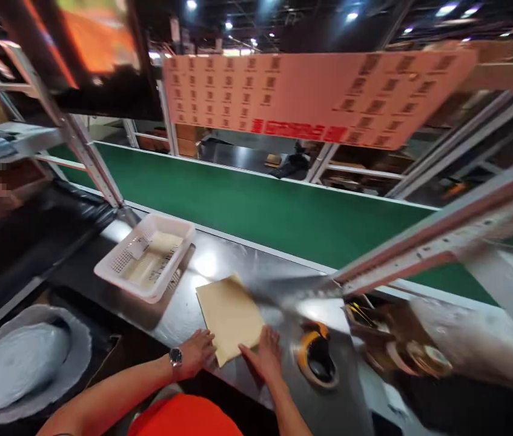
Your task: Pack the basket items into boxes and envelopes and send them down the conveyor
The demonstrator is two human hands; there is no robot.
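A flat tan cardboard piece lies on the shiny metal worktop. My left hand, with a wristwatch on the wrist, rests at the piece's near left corner, fingers curled at its edge. My right hand lies flat with fingers stretched out on the piece's near right corner. Neither hand lifts the piece off the worktop.
A white perforated plastic basket with paper in it sits to the left. A roll of tape lies right of my hands, with cluttered items beyond. A green conveyor belt runs behind. A sheet of barcode labels hangs overhead.
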